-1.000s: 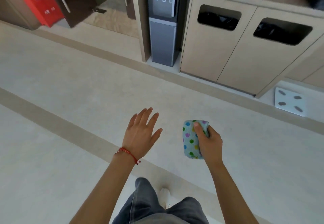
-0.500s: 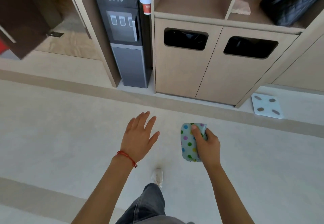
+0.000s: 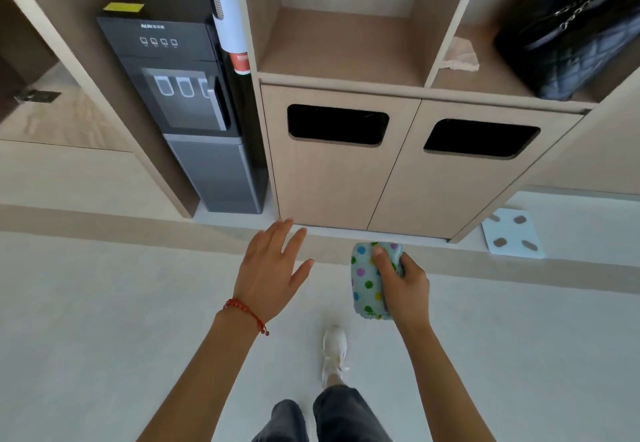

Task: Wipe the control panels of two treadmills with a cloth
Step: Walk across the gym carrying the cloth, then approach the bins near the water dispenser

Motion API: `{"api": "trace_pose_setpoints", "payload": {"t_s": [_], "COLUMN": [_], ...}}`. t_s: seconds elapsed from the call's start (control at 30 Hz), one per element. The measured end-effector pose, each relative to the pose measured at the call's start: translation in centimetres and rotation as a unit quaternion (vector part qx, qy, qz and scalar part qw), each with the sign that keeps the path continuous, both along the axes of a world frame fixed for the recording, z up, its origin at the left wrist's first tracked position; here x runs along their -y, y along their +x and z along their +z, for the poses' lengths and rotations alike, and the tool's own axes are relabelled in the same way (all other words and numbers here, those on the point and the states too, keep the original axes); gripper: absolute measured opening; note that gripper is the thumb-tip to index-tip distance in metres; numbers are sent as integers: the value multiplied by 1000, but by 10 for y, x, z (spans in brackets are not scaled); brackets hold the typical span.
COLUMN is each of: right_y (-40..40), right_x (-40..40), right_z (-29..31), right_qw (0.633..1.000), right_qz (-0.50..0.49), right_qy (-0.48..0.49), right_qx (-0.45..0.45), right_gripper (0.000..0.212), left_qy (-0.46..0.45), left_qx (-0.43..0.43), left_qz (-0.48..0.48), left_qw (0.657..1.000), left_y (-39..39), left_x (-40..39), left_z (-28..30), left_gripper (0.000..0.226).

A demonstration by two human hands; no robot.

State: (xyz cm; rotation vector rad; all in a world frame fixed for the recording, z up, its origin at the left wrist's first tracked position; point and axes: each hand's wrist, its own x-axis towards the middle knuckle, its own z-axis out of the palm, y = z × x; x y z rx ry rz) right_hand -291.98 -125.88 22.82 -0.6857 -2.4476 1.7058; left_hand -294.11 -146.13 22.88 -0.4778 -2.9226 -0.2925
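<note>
At the bottom of the frame my jeans (image 3: 332,414) and one white shoe (image 3: 334,355) show over the pale floor (image 3: 104,320). Above them my left hand (image 3: 273,268) is spread flat, fingers straight, holding nothing, a red bracelet (image 3: 246,313) on its wrist. Just right of it my right hand (image 3: 403,286) grips the folded dotted cloth (image 3: 365,280), thumb on top. Farther up stand a cabinet (image 3: 329,182) with two dark slots, a scale (image 3: 512,234) at right, a water dispenser (image 3: 194,112) at left, and a black bag (image 3: 571,26) on the upper-right shelf.
</note>
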Motion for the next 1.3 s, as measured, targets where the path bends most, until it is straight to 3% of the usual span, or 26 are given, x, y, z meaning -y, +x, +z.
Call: {"api": "trace_pose_setpoints", "payload": {"t_s": [0.57,0.93,1.3], "right_y": [-293,-455,-551], "right_x": [-48,-48,-54], "right_z": [17,22,14], "right_qw": [998,998,998], "right_qz": [42,-12,-28], "right_qy": [-26,-11,57], "right_qx": [-43,-54,-2], "right_gripper": [29,30,34], "left_qy": [19,39,12], "left_qx": [1,-3,20], "left_qz": [17,-23,-27], "left_qw": [1000,999,999], "left_y": [-277,-443,-528], "left_x": [-56,-49,-48], "left_z": [15,11,9], "left_gripper": [71,59,53]}}
